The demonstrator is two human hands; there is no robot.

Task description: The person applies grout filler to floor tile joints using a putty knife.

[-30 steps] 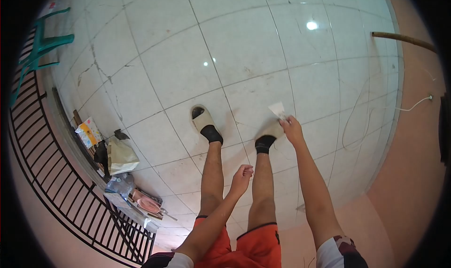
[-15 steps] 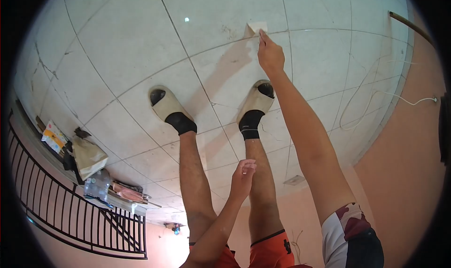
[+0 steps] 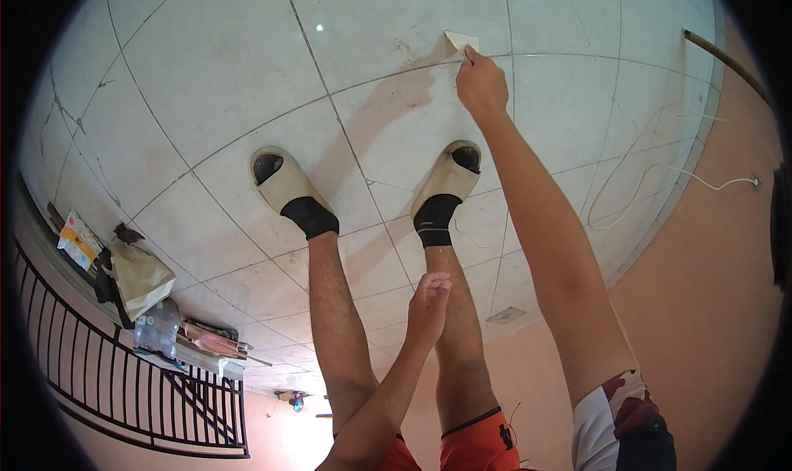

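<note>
My right hand (image 3: 481,79) reaches far out over the tiled floor (image 3: 388,17). Pinched between its thumb and fingers is a folded piece of pale paper (image 3: 462,42), close above or on the tiles. Just left of the paper, a patch of pale smudges and crumbs (image 3: 403,52) marks the floor. In front of my right shin, my left hand (image 3: 430,306) hangs with fingers curled in, and nothing shows in it.
My feet in beige slippers (image 3: 285,182) stand apart. Along the left, a black railing (image 3: 124,388) runs beside a beige bag (image 3: 142,277) and a clear plastic bottle (image 3: 158,327). At right, a white cable (image 3: 701,171) trails near the wall and a brown pole (image 3: 722,57).
My right hand and the paper have shifted slightly right and upward in view. The smudged patch looks fainter. My left hand stays nearly where it was, fingers curled.
</note>
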